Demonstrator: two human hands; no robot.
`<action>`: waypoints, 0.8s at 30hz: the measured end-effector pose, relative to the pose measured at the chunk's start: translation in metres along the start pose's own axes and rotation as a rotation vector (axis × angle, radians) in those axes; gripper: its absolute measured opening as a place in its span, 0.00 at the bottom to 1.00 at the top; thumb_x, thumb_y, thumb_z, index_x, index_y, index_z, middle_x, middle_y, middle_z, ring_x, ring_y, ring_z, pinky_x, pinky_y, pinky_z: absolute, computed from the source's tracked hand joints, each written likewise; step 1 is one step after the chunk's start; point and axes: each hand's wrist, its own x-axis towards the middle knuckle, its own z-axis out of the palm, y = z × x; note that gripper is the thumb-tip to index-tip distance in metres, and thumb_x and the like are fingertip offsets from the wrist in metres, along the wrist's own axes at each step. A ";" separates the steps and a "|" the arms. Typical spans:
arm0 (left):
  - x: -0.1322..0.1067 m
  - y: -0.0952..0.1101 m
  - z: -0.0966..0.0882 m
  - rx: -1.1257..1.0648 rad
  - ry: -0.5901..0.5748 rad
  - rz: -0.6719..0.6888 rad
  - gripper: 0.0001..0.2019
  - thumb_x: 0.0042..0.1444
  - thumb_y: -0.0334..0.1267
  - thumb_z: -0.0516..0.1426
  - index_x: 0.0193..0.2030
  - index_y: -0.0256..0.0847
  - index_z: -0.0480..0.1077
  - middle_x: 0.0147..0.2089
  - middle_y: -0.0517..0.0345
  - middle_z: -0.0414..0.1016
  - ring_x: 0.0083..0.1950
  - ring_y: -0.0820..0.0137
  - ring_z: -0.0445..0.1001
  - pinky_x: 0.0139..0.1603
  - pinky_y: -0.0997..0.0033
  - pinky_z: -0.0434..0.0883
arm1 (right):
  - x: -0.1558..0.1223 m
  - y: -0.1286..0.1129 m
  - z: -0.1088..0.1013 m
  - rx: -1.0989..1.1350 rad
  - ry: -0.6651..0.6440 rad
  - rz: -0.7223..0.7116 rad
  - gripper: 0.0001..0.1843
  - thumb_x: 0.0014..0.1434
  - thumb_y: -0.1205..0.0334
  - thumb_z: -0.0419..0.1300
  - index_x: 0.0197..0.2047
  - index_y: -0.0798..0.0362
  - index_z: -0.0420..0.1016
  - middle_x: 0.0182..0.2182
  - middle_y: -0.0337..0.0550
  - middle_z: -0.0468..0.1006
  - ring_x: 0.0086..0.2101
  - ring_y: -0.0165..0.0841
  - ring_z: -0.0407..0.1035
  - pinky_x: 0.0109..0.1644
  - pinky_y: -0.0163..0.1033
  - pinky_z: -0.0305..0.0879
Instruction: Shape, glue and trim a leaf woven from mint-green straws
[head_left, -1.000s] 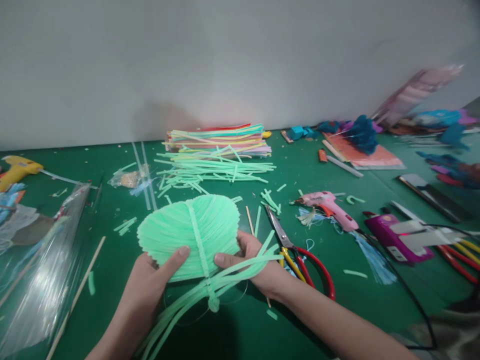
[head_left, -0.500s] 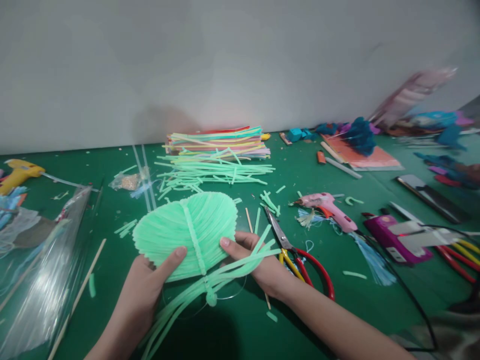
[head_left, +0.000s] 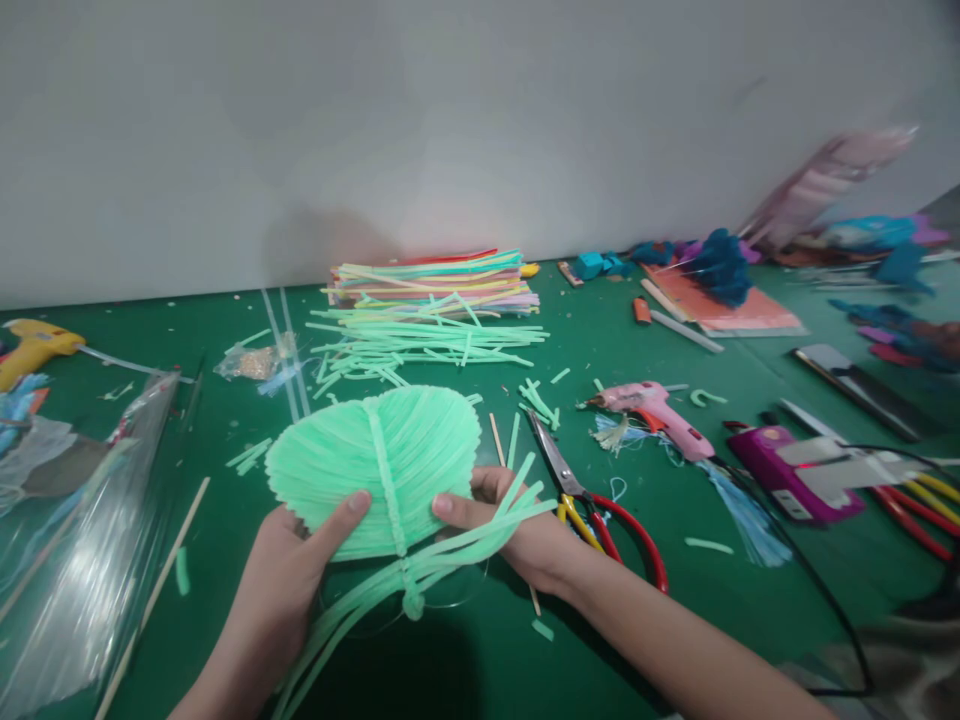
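Note:
A mint-green leaf shape made of plastic straws (head_left: 379, 455) is held just above the green table (head_left: 225, 520). My left hand (head_left: 296, 560) grips its lower left edge, thumb on top. My right hand (head_left: 502, 520) grips the lower right edge, thumb pressed on the face. A straw spine runs down the middle to a knot (head_left: 412, 605). Long loose straw ends (head_left: 330, 640) trail from the knot toward me and to the right.
Red-and-yellow-handled scissors (head_left: 592, 510) lie right beside my right wrist. A pink glue gun (head_left: 656, 412) and a purple tool (head_left: 787, 470) lie to the right. Loose green straws (head_left: 420, 345) and a coloured straw stack (head_left: 435, 278) sit behind. Clear plastic bags (head_left: 82, 520) lie left.
My right thumb slid up the leaf face, then back toward its lower edge. The leaf and the knot shifted slightly left. Both hands kept their hold.

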 end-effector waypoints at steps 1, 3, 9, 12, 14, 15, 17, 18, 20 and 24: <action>0.001 0.000 -0.001 0.007 -0.012 -0.013 0.20 0.43 0.43 0.71 0.43 0.36 0.78 0.35 0.49 0.84 0.38 0.53 0.83 0.40 0.59 0.80 | 0.000 0.000 0.000 0.008 -0.024 0.001 0.22 0.43 0.54 0.77 0.39 0.57 0.83 0.35 0.45 0.83 0.29 0.30 0.75 0.36 0.35 0.71; 0.002 0.000 -0.003 0.014 -0.024 -0.028 0.22 0.43 0.44 0.71 0.43 0.36 0.78 0.36 0.49 0.84 0.37 0.54 0.83 0.39 0.59 0.80 | 0.001 -0.001 0.000 0.029 -0.039 0.005 0.21 0.43 0.55 0.77 0.38 0.57 0.82 0.34 0.44 0.83 0.29 0.30 0.75 0.35 0.35 0.71; 0.001 -0.002 -0.001 0.010 -0.022 -0.013 0.24 0.42 0.46 0.71 0.44 0.35 0.78 0.34 0.48 0.84 0.36 0.55 0.83 0.37 0.59 0.79 | -0.001 -0.004 0.002 0.052 -0.019 0.055 0.23 0.40 0.55 0.78 0.38 0.58 0.83 0.33 0.45 0.84 0.29 0.30 0.76 0.35 0.34 0.72; -0.001 -0.003 0.000 0.053 0.006 0.012 0.23 0.41 0.48 0.71 0.41 0.33 0.78 0.29 0.50 0.82 0.30 0.57 0.81 0.31 0.60 0.78 | -0.002 -0.005 0.001 0.020 -0.034 0.078 0.26 0.38 0.58 0.79 0.42 0.57 0.82 0.38 0.47 0.84 0.33 0.33 0.78 0.38 0.36 0.73; -0.001 -0.002 -0.001 0.088 0.010 0.014 0.23 0.39 0.50 0.71 0.35 0.33 0.78 0.25 0.52 0.80 0.24 0.59 0.78 0.26 0.63 0.76 | -0.002 -0.004 0.001 -0.011 -0.023 0.103 0.29 0.37 0.59 0.79 0.44 0.57 0.82 0.41 0.48 0.84 0.36 0.37 0.79 0.42 0.40 0.74; -0.002 -0.002 -0.001 0.097 0.005 0.012 0.23 0.38 0.51 0.72 0.34 0.33 0.77 0.24 0.52 0.80 0.23 0.61 0.77 0.25 0.64 0.75 | -0.002 -0.003 0.000 -0.026 -0.013 0.113 0.31 0.35 0.60 0.79 0.45 0.57 0.81 0.42 0.49 0.84 0.38 0.38 0.79 0.43 0.41 0.75; -0.002 -0.002 -0.001 0.101 -0.010 0.012 0.24 0.38 0.52 0.72 0.34 0.33 0.77 0.26 0.52 0.81 0.24 0.61 0.77 0.25 0.65 0.75 | -0.001 -0.001 -0.001 -0.044 0.006 0.124 0.34 0.33 0.62 0.80 0.46 0.56 0.80 0.44 0.50 0.83 0.40 0.41 0.79 0.45 0.44 0.75; -0.002 -0.001 -0.001 0.098 -0.021 0.011 0.24 0.38 0.52 0.72 0.35 0.33 0.77 0.28 0.51 0.82 0.26 0.60 0.78 0.26 0.65 0.75 | 0.000 -0.001 -0.002 -0.045 -0.002 0.125 0.35 0.32 0.62 0.80 0.47 0.57 0.80 0.44 0.50 0.83 0.41 0.41 0.79 0.45 0.44 0.75; -0.003 -0.001 -0.001 0.086 -0.043 0.010 0.24 0.39 0.51 0.71 0.37 0.34 0.77 0.31 0.49 0.83 0.31 0.57 0.81 0.30 0.64 0.77 | 0.001 0.000 -0.002 -0.029 -0.030 0.124 0.34 0.32 0.63 0.80 0.46 0.56 0.80 0.43 0.49 0.83 0.40 0.41 0.79 0.45 0.44 0.75; -0.002 -0.002 0.001 0.057 -0.058 0.006 0.23 0.42 0.49 0.71 0.41 0.36 0.77 0.35 0.48 0.84 0.35 0.55 0.82 0.34 0.63 0.77 | 0.000 -0.002 -0.001 0.001 -0.056 0.131 0.32 0.32 0.62 0.80 0.44 0.56 0.81 0.41 0.48 0.84 0.37 0.38 0.79 0.44 0.42 0.75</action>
